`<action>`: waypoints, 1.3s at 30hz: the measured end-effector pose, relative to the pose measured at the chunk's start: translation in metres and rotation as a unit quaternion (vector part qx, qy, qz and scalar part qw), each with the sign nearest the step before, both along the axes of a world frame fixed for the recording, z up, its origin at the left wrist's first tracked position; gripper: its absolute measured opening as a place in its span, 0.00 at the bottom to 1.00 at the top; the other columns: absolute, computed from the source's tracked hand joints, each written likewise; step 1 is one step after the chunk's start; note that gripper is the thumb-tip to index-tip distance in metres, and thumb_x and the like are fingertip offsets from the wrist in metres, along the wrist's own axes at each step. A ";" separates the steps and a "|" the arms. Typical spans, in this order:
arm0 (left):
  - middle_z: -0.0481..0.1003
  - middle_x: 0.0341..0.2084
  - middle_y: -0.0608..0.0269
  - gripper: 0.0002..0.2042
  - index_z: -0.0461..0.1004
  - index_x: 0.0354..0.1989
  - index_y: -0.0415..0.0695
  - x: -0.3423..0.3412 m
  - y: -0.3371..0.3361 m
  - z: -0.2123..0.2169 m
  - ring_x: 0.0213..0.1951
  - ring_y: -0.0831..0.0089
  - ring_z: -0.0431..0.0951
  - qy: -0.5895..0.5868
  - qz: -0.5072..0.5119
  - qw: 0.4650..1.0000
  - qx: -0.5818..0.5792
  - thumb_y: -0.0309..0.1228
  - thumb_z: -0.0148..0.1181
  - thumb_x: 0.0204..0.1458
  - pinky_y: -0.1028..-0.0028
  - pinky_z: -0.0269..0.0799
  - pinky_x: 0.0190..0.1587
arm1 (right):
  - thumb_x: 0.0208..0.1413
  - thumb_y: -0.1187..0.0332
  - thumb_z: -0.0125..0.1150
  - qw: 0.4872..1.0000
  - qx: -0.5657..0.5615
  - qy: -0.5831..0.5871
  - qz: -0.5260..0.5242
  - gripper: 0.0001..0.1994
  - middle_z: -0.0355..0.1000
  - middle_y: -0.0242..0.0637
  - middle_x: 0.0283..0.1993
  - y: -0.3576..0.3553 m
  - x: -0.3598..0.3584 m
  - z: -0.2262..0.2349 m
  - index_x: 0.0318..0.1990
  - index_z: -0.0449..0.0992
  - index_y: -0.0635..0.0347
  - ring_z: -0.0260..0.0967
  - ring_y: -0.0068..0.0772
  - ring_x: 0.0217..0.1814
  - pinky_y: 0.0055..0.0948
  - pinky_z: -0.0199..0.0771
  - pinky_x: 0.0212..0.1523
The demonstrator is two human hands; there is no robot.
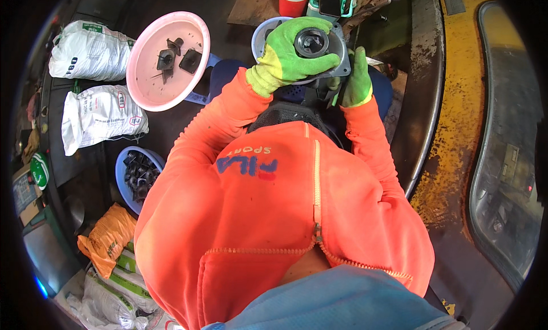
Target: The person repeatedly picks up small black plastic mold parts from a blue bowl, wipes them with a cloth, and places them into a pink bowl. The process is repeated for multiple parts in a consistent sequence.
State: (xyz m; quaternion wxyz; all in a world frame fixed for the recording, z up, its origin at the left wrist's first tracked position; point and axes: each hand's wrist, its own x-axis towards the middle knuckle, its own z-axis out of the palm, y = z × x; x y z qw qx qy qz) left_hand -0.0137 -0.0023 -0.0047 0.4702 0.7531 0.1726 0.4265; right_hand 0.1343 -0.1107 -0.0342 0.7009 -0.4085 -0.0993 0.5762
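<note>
In front of my chest, my left hand (285, 53), in a green and yellow glove, is closed around a black moulded part (342, 55). The part has a flat flange with corner holes and a round collar that faces up between my thumb and fingers. Close against the part's right side is my right hand (358, 83), gloved the same way, with its fingers bent inward. Something thin lies by those fingers, too hidden to name. Partly behind my left hand sits a pale blue basin (260, 36).
A pink basin (149, 73) at the left holds several black parts. Below it, a blue basin (121, 169) is filled with small dark pieces. White sacks (91, 50) and an orange bag (108, 238) lie further left. A yellow, worn machine frame (456, 130) rises on the right.
</note>
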 end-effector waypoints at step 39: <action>0.79 0.41 0.52 0.20 0.76 0.40 0.39 0.000 -0.012 0.053 0.46 0.60 0.79 -0.085 -0.240 0.965 0.069 0.26 0.74 0.36 0.65 0.75 0.48 | 0.47 0.65 0.73 0.673 0.304 -0.672 0.056 0.24 0.74 0.37 0.50 -0.009 -0.014 0.059 0.52 0.74 0.60 0.73 0.36 0.51 0.34 0.74 0.50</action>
